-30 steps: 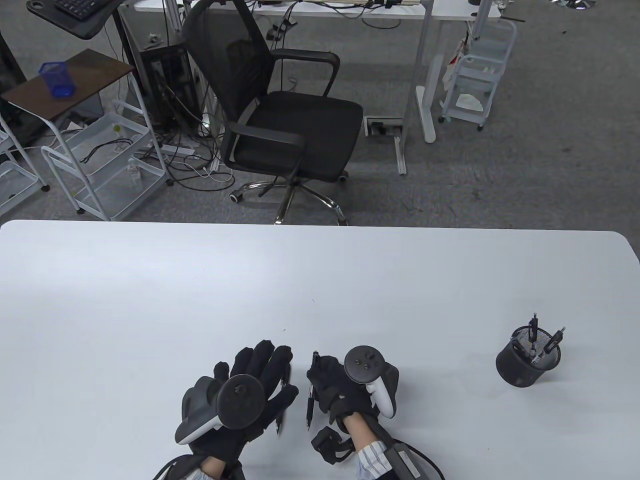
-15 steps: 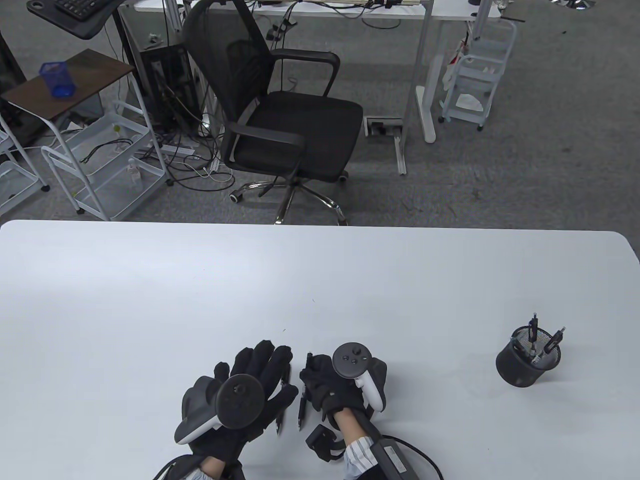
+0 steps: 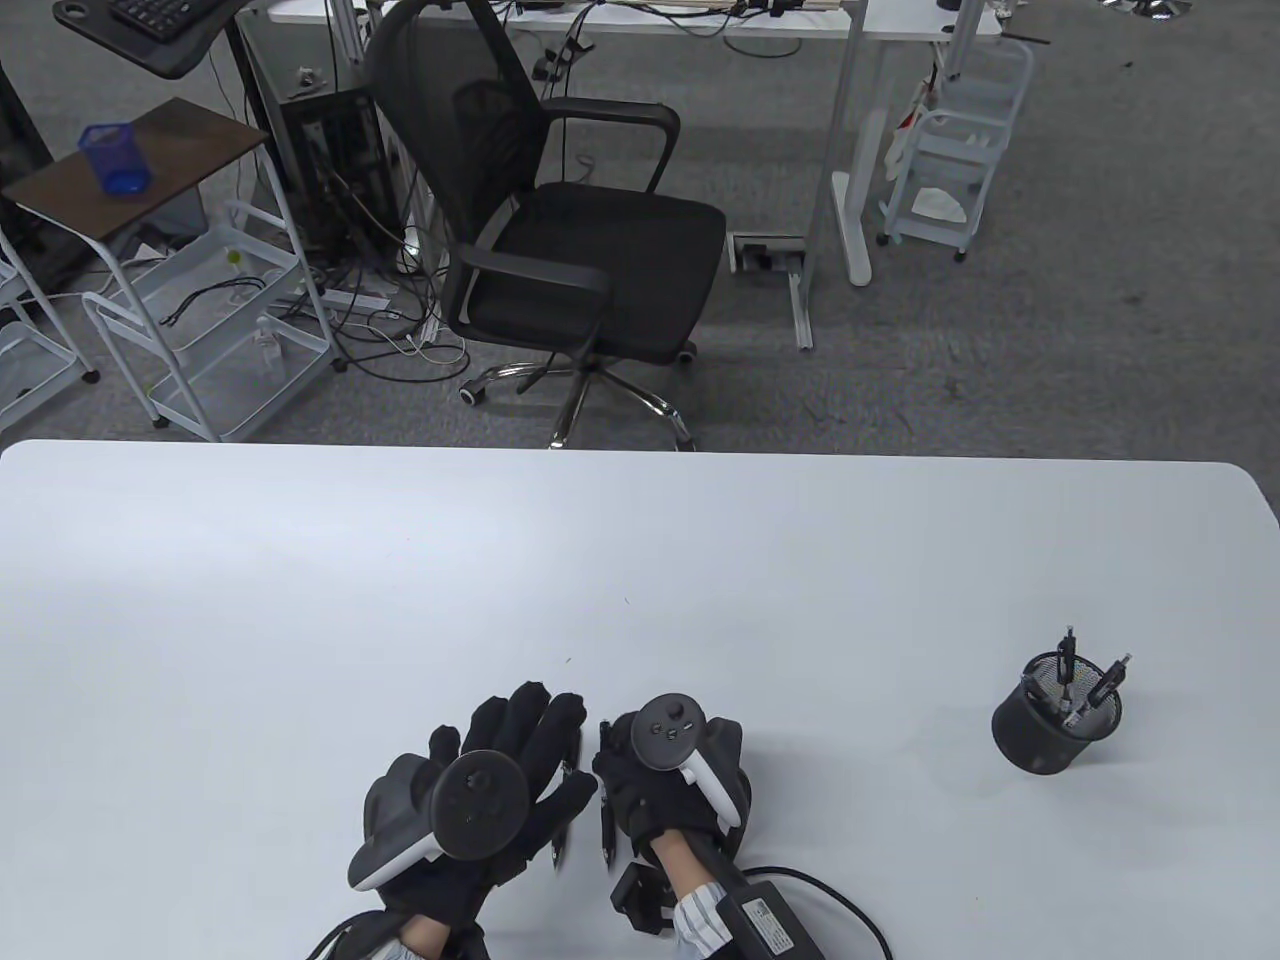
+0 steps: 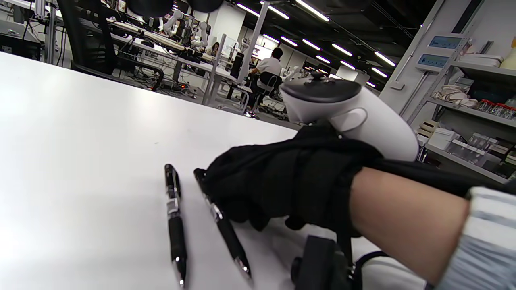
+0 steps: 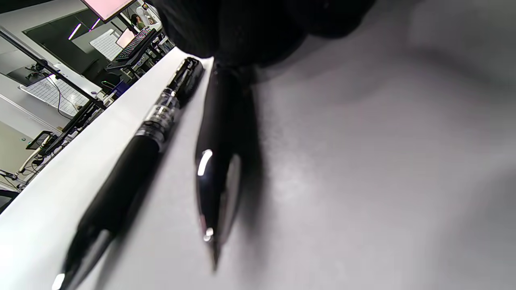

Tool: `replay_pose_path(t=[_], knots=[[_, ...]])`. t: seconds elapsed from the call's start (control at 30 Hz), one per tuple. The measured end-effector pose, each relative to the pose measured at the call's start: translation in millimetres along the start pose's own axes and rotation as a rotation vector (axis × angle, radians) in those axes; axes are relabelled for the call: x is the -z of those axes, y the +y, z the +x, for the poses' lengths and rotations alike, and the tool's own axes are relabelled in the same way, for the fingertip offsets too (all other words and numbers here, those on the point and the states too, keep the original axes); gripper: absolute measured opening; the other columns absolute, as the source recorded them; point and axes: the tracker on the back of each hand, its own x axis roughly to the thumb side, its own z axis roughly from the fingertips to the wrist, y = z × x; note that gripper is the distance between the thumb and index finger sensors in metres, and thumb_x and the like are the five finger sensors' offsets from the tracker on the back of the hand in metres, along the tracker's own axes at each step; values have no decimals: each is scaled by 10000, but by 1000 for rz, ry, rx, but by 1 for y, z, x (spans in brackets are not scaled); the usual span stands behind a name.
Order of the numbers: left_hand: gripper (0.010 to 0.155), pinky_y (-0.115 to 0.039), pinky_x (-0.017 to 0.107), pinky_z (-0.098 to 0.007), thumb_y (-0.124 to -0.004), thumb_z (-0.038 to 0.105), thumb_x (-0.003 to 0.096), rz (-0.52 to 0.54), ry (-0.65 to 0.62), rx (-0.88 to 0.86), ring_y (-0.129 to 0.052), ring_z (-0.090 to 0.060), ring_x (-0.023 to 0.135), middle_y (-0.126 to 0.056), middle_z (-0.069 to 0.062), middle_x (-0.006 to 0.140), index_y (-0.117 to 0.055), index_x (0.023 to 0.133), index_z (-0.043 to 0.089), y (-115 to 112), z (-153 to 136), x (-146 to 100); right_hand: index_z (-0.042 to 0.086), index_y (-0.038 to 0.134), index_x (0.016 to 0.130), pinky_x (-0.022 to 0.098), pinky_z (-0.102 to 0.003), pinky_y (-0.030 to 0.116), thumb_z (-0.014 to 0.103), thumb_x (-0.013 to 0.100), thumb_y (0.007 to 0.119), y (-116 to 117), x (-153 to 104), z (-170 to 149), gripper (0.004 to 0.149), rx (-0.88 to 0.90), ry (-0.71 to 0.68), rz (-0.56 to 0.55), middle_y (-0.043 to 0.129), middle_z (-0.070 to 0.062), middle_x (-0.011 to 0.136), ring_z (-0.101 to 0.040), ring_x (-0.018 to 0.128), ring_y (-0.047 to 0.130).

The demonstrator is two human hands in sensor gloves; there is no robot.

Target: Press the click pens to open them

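R hand (image 3: 655,785) grips one click pen (image 4: 223,227) low over the table (image 3: 300,600), prob setting it beside the pen (image 4: 175,225) already lying there, w/ L hand (image 3: 500,775) resting flat, fingers straight, beside that row; more pens wait in the cup (image 3: 1050,725).

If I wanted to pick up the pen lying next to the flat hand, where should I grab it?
Probably pinch the loose pen at its dark rubbery grip, near the tip, coming from above. It lies flat on the table, and the other pen under the right hand crowds one side, so your fingers fit best straddling it.
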Motion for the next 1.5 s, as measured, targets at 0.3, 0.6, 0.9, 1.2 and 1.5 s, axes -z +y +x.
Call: replay_pose_path(t=[0.3, 0.6, 0.9, 1.2, 1.5], knots=[[668, -340, 751, -810, -479, 589, 718, 1, -1, 2, -395, -573, 1168, -309, -217, 1322, -280, 1270, 271, 0, 0, 0, 5, 496, 1108, 427, -221, 753, 286, 660, 716, -1, -1, -1, 573, 17, 0, 15, 707, -103, 877, -128, 522, 848], [665, -342, 751, -809, -478, 589, 718, -8, -5, -4, -397, -572, 1168, -313, -218, 1321, -283, 1270, 274, -1, 1, 0, -75, 460, 1126, 461, -316, 765, 283, 666, 693, -13, -2, -10, 628, 140, 6, 50, 686, -213, 909, -227, 576, 857], [672, -340, 753, -807, -479, 588, 718, -5, -5, -6, -393, -573, 1167, -311, -218, 1321, -287, 1271, 258, -1, 1, -1, -116, 365, 1153, 597, -517, 683, 387, 659, 680, -43, -16, -21, 772, 121, 23, 3, 546, -356, 1041, -420, 768, 760], [681, -340, 753, -807, -478, 589, 717, 5, -4, -11, -392, -573, 1167, -308, -216, 1321, -284, 1271, 243, 1, 0, -1, -97, 333, 1170, 705, -749, 412, 382, 647, 691, -139, -60, -36, 794, -60, 51, -416, 294, -417, 1132, -622, 990, 445], [680, -339, 756, -803, -478, 587, 718, -3, 0, -3, -392, -571, 1168, -309, -217, 1321, -285, 1271, 241, -1, -1, 1, -56, 513, 1143, 718, -737, 379, 338, 606, 772, -228, -103, -107, 714, -183, 223, -831, 373, -362, 1145, -585, 1003, 459]])
